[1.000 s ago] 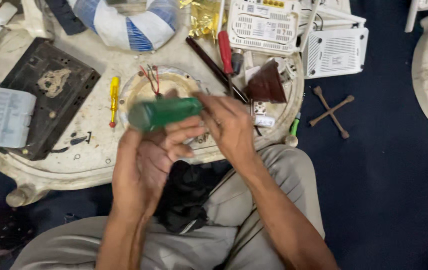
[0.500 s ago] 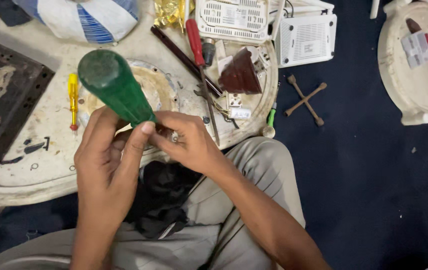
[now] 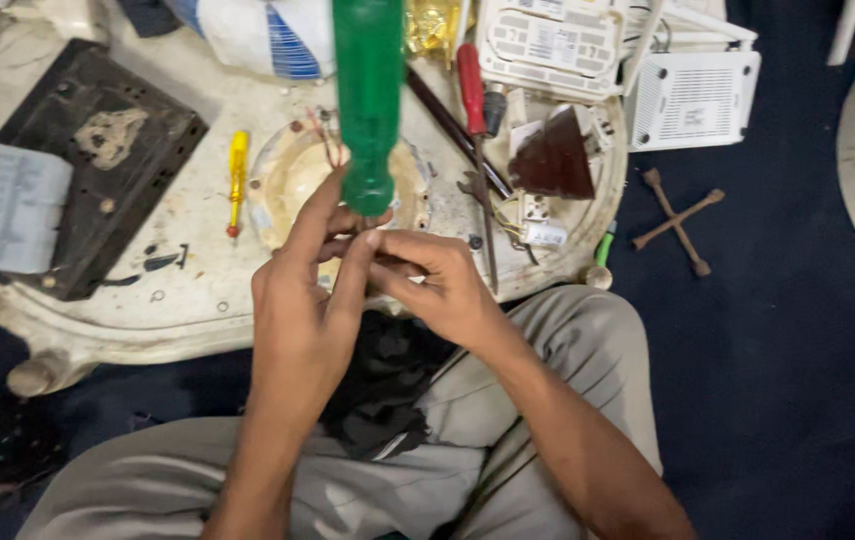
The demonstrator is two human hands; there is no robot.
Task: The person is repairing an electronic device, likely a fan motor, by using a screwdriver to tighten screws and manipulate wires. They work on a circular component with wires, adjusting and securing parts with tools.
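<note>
Right now both hands meet near the middle of the frame, above the person's lap. The left hand [image 3: 303, 300] has its fingers pinched around the lower end of a green screwdriver [image 3: 368, 100], whose thick handle stands nearly upright and reaches to the top edge of the frame. The right hand [image 3: 443, 285] is curled beside it, fingertips touching the left hand's fingers and closing on something small that I cannot make out.

Behind them lies a round white table [image 3: 188, 290]. A yellow screwdriver [image 3: 237, 180] rests left of the hands, and a black slab [image 3: 88, 165] sits at upper left with a pale grey block [image 3: 3, 205] on its edge. A red screwdriver [image 3: 471, 85] and a white router [image 3: 693, 100] sit at upper right. A cross-shaped wrench [image 3: 678, 220] lies on the dark floor at right.
</note>
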